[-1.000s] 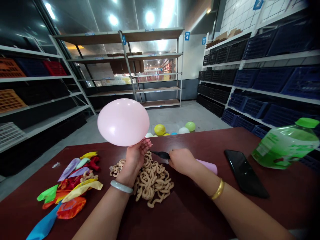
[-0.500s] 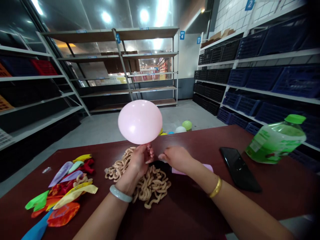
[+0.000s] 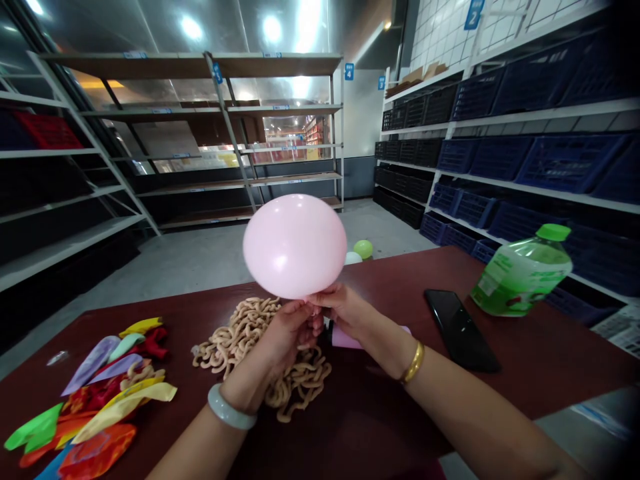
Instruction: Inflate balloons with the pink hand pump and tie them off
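An inflated pink balloon (image 3: 295,245) stands above my two hands, over the far part of the table. My left hand (image 3: 293,333) is closed, its fingers pinched around the balloon's neck. Against it, my right hand (image 3: 343,307) is closed too, thumb and fingertips at the same neck just under the balloon. The neck itself is mostly hidden by the fingers. Beneath and left of my hands lies a pile of beige, curled, worm-like pieces (image 3: 240,333). A pink-lilac object with a dark end (image 3: 345,337) lies partly behind my right wrist.
Uninflated balloons (image 3: 100,407) in several colours lie on the dark red table (image 3: 390,427) at left. A black phone (image 3: 460,330) and a green-capped bottle (image 3: 523,270) are at right. Inflated balloons (image 3: 363,249) rest on the floor beyond. Shelves with blue crates (image 3: 500,160) line the right wall.
My right hand has moved left and up to join my left hand at the balloon's neck. The balloon now looks slightly larger and nearer, and the whole view has shifted a little.
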`<state>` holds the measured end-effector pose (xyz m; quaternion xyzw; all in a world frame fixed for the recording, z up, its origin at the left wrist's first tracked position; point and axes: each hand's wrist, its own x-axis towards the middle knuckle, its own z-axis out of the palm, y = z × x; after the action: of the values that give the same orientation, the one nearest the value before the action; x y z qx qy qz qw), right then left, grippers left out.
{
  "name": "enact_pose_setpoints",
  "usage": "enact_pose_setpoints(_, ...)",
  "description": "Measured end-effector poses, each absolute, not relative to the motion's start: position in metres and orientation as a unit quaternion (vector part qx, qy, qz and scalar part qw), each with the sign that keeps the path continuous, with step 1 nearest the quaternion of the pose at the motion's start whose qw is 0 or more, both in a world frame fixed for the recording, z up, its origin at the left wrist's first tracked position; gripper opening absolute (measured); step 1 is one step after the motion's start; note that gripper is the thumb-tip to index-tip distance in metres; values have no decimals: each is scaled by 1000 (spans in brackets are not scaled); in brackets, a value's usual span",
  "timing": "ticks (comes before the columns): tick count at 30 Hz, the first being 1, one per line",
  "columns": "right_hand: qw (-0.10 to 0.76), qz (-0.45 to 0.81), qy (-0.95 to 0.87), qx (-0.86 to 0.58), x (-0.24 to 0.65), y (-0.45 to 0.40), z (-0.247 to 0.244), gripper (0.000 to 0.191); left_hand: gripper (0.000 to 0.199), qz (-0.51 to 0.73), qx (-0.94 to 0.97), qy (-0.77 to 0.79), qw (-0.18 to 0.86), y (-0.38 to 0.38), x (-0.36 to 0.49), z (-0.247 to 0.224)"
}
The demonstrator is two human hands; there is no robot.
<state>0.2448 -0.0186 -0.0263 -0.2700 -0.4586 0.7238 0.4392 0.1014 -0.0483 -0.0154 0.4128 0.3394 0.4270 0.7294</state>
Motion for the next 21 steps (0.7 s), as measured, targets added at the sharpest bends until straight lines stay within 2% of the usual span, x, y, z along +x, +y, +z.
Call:
enact_pose_setpoints(8, 532, 696, -388, -287, 236, -22, -23, 39, 20, 431, 407, 294, 750, -49, 105, -17)
enact_pose_setpoints(13, 573, 682, -357, -283, 226, -25, -28, 37, 31, 477, 375, 320, 727, -48, 113, -22)
enact_pose_setpoints(17, 562, 683, -361, -295, 224, -25, -31, 39, 44, 492, 368, 335, 714, -49, 119, -23)
enact_pose_setpoints(21, 563, 680, -379, -277, 230, -25, -28, 37, 40, 502, 406, 286, 708, -49, 120, -20)
